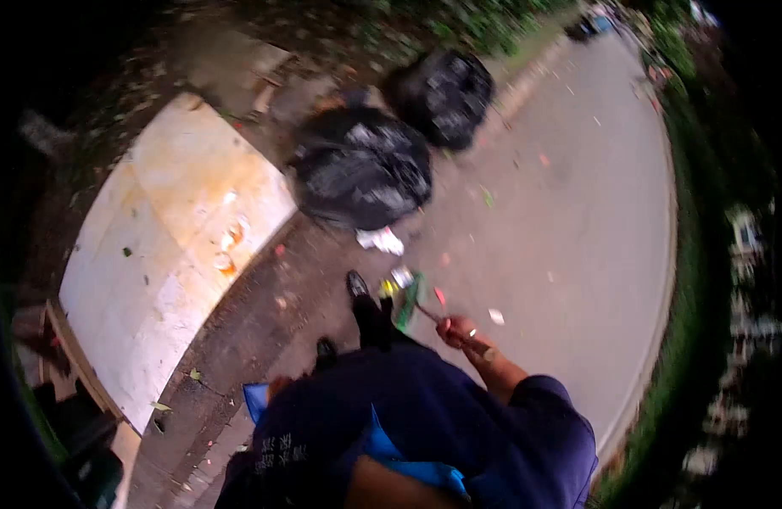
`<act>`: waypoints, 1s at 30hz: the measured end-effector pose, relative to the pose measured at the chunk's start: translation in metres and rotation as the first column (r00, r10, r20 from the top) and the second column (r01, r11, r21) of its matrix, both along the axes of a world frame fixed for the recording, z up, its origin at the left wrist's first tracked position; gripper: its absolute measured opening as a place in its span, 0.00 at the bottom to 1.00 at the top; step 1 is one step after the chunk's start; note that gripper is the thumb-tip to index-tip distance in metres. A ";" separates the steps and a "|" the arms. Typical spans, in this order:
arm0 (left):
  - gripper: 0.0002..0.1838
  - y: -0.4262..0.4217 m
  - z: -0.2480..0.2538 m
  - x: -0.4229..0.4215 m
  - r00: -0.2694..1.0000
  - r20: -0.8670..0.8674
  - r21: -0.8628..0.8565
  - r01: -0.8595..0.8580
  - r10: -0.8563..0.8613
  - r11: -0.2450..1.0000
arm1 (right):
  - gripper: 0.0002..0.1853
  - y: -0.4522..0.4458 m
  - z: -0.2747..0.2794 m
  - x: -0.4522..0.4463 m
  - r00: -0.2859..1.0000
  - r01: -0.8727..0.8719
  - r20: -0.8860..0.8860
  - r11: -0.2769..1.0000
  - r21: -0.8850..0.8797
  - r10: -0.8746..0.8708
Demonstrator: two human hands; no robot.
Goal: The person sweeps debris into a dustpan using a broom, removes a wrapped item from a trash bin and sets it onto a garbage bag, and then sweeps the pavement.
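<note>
My right hand [457, 331] is wrapped round the thin handle of a green broom [408, 301], to the right of my dark shoes. The broom head is low by the ground, beside a small yellow item [388, 288] and a pale piece of litter [402, 276]. A bit of my left hand [279, 387] shows at the left edge of my dark shirt, next to a blue object [255, 400]; its fingers are hidden. White crumpled litter [381, 241] lies beyond my feet.
Two full black bags [361, 170] [446, 97] stand ahead at the roadside. A large stained white board [170, 246] lies to the left, with a wooden strip [81, 360] at its near edge. The grey road [586, 195] curves along the right. Leaves and scraps dot the ground.
</note>
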State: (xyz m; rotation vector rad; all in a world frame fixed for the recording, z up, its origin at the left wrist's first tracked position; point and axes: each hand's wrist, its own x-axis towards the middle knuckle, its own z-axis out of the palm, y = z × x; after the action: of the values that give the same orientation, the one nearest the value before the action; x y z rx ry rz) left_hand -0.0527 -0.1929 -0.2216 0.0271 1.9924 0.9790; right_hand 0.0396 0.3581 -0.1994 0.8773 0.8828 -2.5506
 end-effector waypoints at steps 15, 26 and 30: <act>0.09 0.091 0.055 0.045 0.947 -0.301 0.124 -0.081 0.115 0.989 | 0.08 -0.077 0.179 0.119 0.835 -0.490 0.550 0.460 0.741 0.004; 0.04 -0.016 -0.142 0.320 0.911 -0.167 -0.224 -0.407 0.377 0.885 | 0.11 0.080 0.016 -0.031 0.832 -0.525 0.552 0.406 0.748 0.058; 0.06 0.055 -0.053 0.351 0.577 0.304 -0.389 -0.651 0.758 0.652 | 0.15 0.119 -0.059 -0.076 0.804 -0.547 0.592 0.454 0.703 0.052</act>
State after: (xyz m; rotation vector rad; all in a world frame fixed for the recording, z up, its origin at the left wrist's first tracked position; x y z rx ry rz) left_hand 0.2978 -0.1380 -0.2751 -1.1392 1.6511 1.0877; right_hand -0.0368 0.4770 -0.2586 1.3619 1.9488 -1.2968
